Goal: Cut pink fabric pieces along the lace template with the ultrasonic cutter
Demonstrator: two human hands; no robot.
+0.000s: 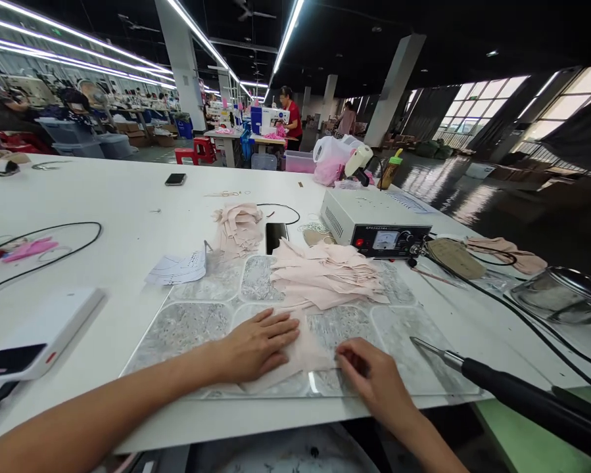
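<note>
At the near edge of the glass plate (187, 328), 1 pink cloth piece (302, 351) lies under both hands. The left hand (256, 345) presses flat on it with open fingers. The right hand (374, 378) is curled and seems to pinch its right edge. The plate looks smooth, so uneven pressure may make the cloth slide or wrinkle. The black tool (512, 387) near the right wrist could be knocked.

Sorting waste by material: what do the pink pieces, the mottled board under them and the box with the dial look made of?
Pink pieces: likely thin matte fabric; they lie limp, overlapping. Board: glossy hard plastic or glass; its front edge glints. Box: seemingly painted metal; flat cream panels, vent slots.
</note>
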